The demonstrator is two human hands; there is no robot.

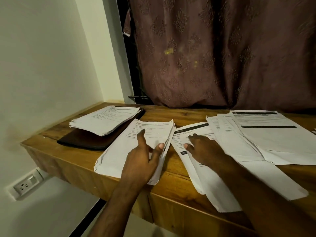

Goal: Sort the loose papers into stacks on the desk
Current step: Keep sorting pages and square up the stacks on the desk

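At ten o'clock on the desk (179,170) one stack (106,119) rests on a dark folder (95,141). At the centre the left hand (142,162) lies on a second stack (136,149), fingers relaxed and gripping nothing, probably squaring it. The right hand (201,149) presses straight fingers on loose papers (222,178) toward two o'clock, likely to slide the next sheet.

- white papers (136,147) with grey print, under the left hand (143,158);
- dark brown folder (89,141) left of it;
- mauve floral-patterned curtain (222,48) beyond;
- honey-brown grained desk (171,175)
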